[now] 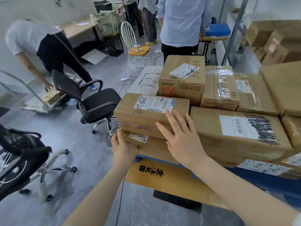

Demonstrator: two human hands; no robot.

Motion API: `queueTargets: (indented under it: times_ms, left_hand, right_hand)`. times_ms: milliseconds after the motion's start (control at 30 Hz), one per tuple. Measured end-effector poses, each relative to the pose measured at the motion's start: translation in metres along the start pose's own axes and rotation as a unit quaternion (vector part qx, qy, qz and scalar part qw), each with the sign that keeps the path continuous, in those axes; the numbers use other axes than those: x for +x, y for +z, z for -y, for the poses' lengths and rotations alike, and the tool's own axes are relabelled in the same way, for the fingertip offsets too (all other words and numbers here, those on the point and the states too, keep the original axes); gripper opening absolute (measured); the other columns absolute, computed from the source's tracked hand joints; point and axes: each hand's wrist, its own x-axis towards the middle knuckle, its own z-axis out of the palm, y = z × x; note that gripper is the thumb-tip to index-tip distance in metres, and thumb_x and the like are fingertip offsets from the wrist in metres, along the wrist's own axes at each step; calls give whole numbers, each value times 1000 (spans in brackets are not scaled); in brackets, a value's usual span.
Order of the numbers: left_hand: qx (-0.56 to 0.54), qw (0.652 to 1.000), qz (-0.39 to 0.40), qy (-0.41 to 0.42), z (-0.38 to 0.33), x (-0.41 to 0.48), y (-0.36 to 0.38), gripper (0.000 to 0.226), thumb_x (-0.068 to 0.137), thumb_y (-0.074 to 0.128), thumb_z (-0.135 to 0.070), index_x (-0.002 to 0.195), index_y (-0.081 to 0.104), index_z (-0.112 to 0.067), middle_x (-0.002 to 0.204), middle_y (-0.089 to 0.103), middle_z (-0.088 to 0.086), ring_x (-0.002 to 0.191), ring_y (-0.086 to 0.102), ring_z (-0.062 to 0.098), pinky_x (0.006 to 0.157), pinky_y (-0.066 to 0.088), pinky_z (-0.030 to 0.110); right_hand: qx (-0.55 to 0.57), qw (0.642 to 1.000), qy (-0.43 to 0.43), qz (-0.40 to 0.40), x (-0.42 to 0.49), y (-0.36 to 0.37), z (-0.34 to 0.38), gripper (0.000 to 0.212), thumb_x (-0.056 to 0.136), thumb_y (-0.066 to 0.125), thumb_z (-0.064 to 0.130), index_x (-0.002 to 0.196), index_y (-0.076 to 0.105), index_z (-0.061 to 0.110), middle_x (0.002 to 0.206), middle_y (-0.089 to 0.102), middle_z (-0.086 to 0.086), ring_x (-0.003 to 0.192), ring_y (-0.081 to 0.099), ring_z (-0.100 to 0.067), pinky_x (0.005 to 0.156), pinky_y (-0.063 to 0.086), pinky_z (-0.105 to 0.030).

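A stack of cardboard parcels fills the right half of the view. The nearest top box (146, 115) carries a white label with handwritten numbers. My right hand (182, 137) lies flat with spread fingers on its near right corner. Below it sits a flatter box (151, 145) with a small barcode sticker. My left hand (123, 147) grips that lower box's left end, fingers curled round the corner. A wide box (236, 132) with a blacked-out label lies just right of my right hand.
A black office chair (96, 101) stands left of the stack, another (21, 159) at the near left. A person (37, 46) bends over a cart at the left; another (182, 22) stands behind the parcels. A white chair (135, 44) and floor cables lie beyond. Flat cardboard (162, 180) lies by the stack's foot.
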Motion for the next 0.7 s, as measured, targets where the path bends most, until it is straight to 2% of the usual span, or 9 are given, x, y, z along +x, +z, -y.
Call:
queueTargets:
  times_ms: [100,200,300,367,467,533,633,700]
  left_hand:
    - [8,1000,0,-4,-4,3,1,109,71,75,-25,150,0,-26,154,8,8,139,19,32,106,35,51]
    - [7,1000,-6,22,-7,4,2,105,72,73,-20,150,3,-20,153,13,12,138,19,32,107,34,50]
    - [-13,1000,7,-16,-9,3,-5,103,75,68,-22,151,-2,-19,157,4,7,142,13,29,111,27,48]
    - [-20,1000,-9,-19,-15,6,-17,93,82,62,-27,151,0,-21,159,1,3,145,9,24,113,23,49]
    - [-57,990,-105,79,-41,11,-40,69,91,46,-23,150,11,-22,159,8,2,145,9,19,116,18,47]
    - [-45,976,-144,158,-68,12,-51,63,88,37,-22,148,19,-26,158,14,0,145,11,16,117,12,43]
    - [61,959,-115,251,-102,10,-51,55,90,29,-33,144,25,-40,157,19,-5,146,7,16,117,-1,41]
    - [149,947,-83,272,-110,10,-45,51,93,24,-44,144,27,-43,157,21,-4,146,5,18,117,-4,46]
  right_hand:
    - [7,1000,-3,20,0,-3,-2,73,75,72,18,141,42,22,152,28,-20,139,27,-38,112,20,-59]
    - [22,1000,4,19,2,-10,-7,72,76,71,19,142,42,23,152,30,-19,139,29,-36,110,23,-59]
    - [49,998,25,8,1,-17,-16,66,82,65,26,142,40,24,152,29,-17,139,29,-34,110,25,-58]
    - [59,997,54,1,-1,-22,-25,60,86,59,33,142,39,24,152,29,-15,139,29,-34,111,24,-56]
    - [61,992,111,13,-6,-28,-39,58,90,48,45,143,36,26,154,27,-14,140,27,-34,112,23,-55]
    - [61,986,154,33,-10,-29,-44,60,90,42,52,144,34,28,154,27,-14,140,27,-35,112,22,-55]
    - [60,977,190,73,-16,-26,-47,65,90,38,58,147,28,29,151,32,-14,137,31,-35,112,22,-54]
    - [50,977,185,95,-19,-23,-47,70,90,38,59,150,20,29,146,40,-14,135,35,-35,111,23,-54]
